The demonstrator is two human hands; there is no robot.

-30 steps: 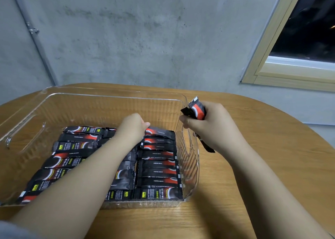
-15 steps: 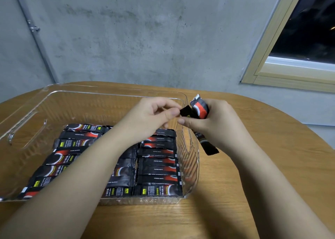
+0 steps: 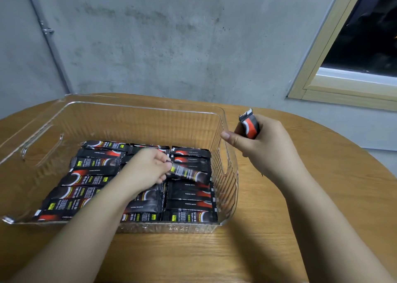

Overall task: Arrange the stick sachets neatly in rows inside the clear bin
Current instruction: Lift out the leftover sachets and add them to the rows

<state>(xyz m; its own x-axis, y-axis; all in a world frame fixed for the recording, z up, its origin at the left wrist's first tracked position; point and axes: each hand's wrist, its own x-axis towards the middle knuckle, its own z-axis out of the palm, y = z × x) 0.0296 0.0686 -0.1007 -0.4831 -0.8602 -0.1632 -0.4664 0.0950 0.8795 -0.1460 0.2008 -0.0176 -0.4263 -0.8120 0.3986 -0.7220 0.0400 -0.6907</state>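
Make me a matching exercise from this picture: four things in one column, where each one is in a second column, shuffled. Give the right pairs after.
Things:
1. left hand
2. right hand
3. clear bin
4. window

Places:
A. upper right, in the wall
B. on the wooden table
C. inside the bin, pinching one sachet over the right-hand row
D. outside the bin, beside its right wall, gripping a bundle of sachets

Pairs: 1-C, 2-D, 3-B, 4-A

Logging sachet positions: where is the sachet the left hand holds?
Head view: inside the clear bin, right column, the sachet lies tilted, pinched by the left hand.
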